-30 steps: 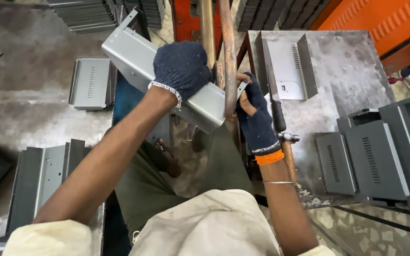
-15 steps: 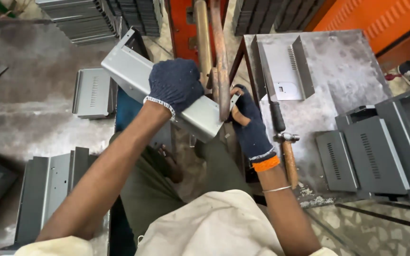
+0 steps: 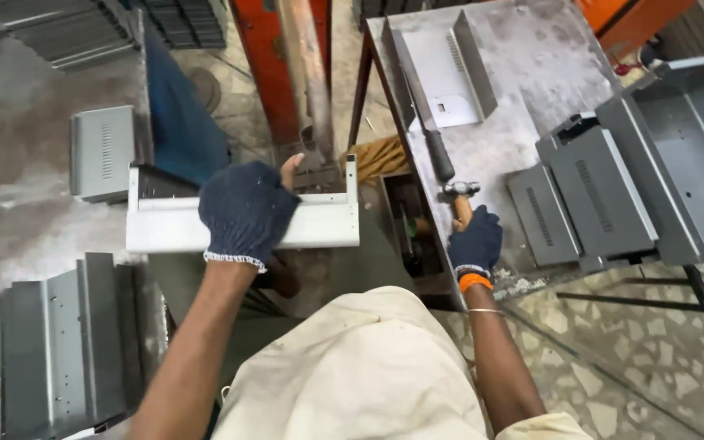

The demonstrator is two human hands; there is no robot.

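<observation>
Since half a second ago the right hand point(image 3: 475, 242) has let go of the bent sheet-metal channel point(image 3: 319, 224) and dropped to the near edge of the bench point(image 3: 531, 90), where its gloved grip is now closed around the wooden handle of a hammer point(image 3: 458, 195). The channel, which was tilted up across the red press post point(image 3: 269, 65), now lies level, open side up, in front of that post.

Nearest the body, the left hand point(image 3: 246, 210), in a dark knit glove, keeps its grip clamped over the channel's near wall, thumb showing above the rim. To the left on the floor lies a stack of grey folded panels point(image 3: 63, 342).

Farther out, a dark file-like tool point(image 3: 425, 106) lies on the bench beyond the hammer head, with a pale folded piece point(image 3: 450, 73) beside it. Grey vented covers point(image 3: 588, 195) and an open grey casing point(image 3: 686, 155) sit on the right. Another vented cover point(image 3: 101, 151) lies on the floor at far left.
</observation>
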